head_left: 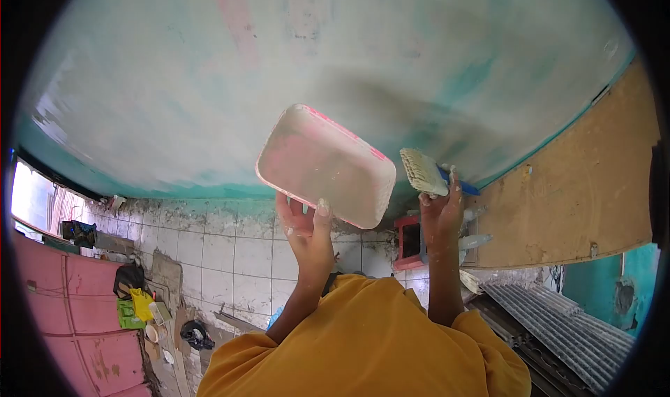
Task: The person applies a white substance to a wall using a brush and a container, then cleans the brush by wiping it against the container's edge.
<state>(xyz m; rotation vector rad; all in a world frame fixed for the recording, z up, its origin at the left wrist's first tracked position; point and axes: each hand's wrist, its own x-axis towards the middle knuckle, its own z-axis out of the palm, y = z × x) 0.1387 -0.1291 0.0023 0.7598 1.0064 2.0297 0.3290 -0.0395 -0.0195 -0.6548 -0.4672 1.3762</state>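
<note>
- While I read the view from its left edge, I log a pink panel (77, 313) low down. Bags and small clutter (136, 303) lie on the tiled floor (230, 250) beside it.
- Left hand (307, 222): raised and clamped on the lower edge of a pink-stained tray (324, 166), thumb on the side facing me.
- Tray: held up before a whitish, teal-streaked wall (279, 62). Its long axis runs from upper left down to lower right, and I cannot tell whether it touches the wall.
- Key relation: the brush (424, 171) sits just beside the tray's right corner, bristles turned toward the tray. Its axis slopes the same way as the tray's, with the blue handle (466, 186) trailing down to the right. I cannot tell whether bristles and tray touch.
- Right hand (440, 212): closed around the brush handle and level with the left hand. The two hands are apart, and the right is the nearer to the bristles.
- Below the right hand: a red stool (412, 243) on the floor.
- Far right: a brown board (579, 187) against the wall, with corrugated sheets (558, 320) under it.
</note>
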